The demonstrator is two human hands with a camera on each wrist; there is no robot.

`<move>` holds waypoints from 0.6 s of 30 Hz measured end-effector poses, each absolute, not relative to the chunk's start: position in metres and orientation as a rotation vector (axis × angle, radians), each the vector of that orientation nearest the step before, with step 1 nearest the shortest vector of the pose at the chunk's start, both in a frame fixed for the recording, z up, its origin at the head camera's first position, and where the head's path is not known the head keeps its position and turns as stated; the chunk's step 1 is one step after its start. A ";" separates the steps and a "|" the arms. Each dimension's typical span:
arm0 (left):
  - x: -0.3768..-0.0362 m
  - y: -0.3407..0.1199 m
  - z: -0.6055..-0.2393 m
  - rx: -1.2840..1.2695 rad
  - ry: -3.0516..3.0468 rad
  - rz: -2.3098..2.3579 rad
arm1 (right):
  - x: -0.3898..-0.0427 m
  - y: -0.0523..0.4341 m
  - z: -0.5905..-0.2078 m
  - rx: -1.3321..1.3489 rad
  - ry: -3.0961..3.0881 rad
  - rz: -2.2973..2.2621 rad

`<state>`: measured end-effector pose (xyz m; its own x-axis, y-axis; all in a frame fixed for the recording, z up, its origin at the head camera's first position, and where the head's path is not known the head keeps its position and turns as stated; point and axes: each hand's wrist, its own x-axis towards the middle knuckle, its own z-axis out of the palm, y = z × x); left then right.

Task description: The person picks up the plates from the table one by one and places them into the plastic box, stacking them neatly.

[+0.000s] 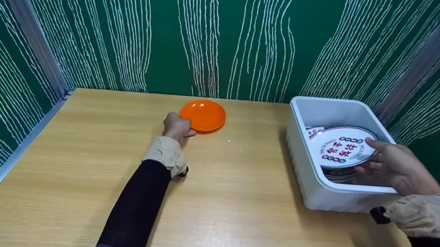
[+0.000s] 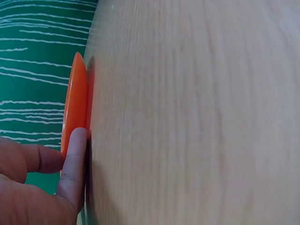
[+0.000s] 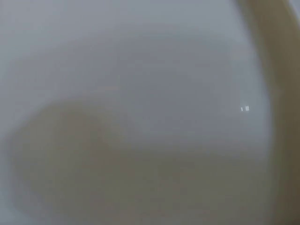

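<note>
left hand [image 1: 177, 126] pinched near rim of round orange plastic plate [image 1: 203, 115], flat on wooden tabletop [image 1: 208, 208]. right hand [image 1: 395, 166] gripped edge of white patterned plate [image 1: 341, 148] atop stack in white plastic tub [image 1: 324, 190]. probably light, stiff, slick; best taken by rim. right wrist view blurred.

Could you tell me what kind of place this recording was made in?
Probably a staged recording booth, not a real kitchen: a bare wooden table enclosed by green patterned panels in metal frames, with only an orange plate and a white tub of plates.
</note>
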<state>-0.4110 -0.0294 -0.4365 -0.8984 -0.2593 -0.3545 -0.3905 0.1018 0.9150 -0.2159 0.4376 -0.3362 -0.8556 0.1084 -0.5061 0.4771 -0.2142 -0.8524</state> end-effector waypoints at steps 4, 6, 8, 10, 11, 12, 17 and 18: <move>-0.406 -0.031 -0.435 -0.632 2.285 1.902 | -0.217 0.436 -0.335 0.708 1.757 -2.194; -0.405 -0.031 -0.433 -0.632 2.301 1.880 | -0.217 0.436 -0.335 0.702 1.765 -2.195; -0.403 -0.032 -0.431 -0.644 2.295 1.889 | -0.218 0.436 -0.335 0.699 1.777 -2.179; -0.402 -0.033 -0.428 -0.645 2.287 1.908 | -0.218 0.435 -0.334 0.700 1.794 -2.160; -0.401 -0.033 -0.427 -0.646 2.284 1.920 | -0.218 0.436 -0.334 0.701 1.806 -2.146; -0.401 -0.033 -0.427 -0.641 2.276 1.941 | -0.218 0.436 -0.334 0.703 1.809 -2.139; -0.395 -0.035 -0.426 -0.615 2.258 2.008 | -0.217 0.438 -0.333 0.703 1.855 -2.090; -0.393 -0.036 -0.426 -0.606 2.252 2.018 | -0.217 0.439 -0.333 0.693 1.881 -2.070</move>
